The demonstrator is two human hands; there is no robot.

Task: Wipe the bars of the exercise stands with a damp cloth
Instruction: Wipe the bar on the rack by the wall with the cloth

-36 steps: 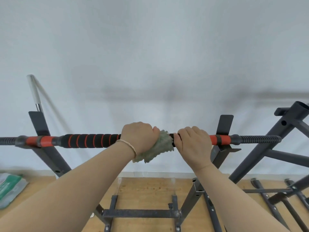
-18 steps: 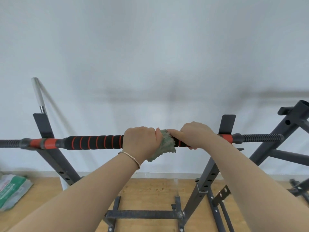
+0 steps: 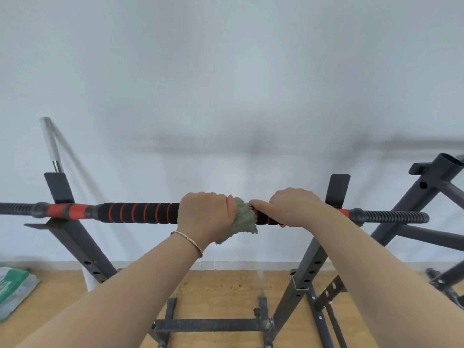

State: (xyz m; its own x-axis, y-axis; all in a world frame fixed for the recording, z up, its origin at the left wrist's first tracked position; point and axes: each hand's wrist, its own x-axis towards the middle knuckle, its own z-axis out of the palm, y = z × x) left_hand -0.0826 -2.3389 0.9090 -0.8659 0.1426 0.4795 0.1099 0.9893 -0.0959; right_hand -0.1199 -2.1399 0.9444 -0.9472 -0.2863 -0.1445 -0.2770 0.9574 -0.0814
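Note:
A black bar point(image 3: 138, 213) with red rings and red end bands lies level across two dark stand uprights, in front of a white wall. My left hand point(image 3: 204, 216) grips a green-grey cloth point(image 3: 244, 219) wrapped round the bar's middle. The cloth's loose end hangs below the bar. My right hand point(image 3: 292, 207) grips the bar just right of the cloth, its forefinger pointing left onto the cloth's edge. The bar under both hands is hidden.
The left upright point(image 3: 75, 244) and right upright point(image 3: 310, 262) slant down to a floor crossbar point(image 3: 211, 325) on the wooden floor. A second dark stand point(image 3: 424, 197) rises at the right. A white-tipped pole point(image 3: 50, 144) leans on the wall. A green bag point(image 3: 13, 288) lies at the far left.
My left hand and the cloth have slid right along the bar. My right hand has turned its wrist over the bar, with the forefinger now stretched onto the cloth.

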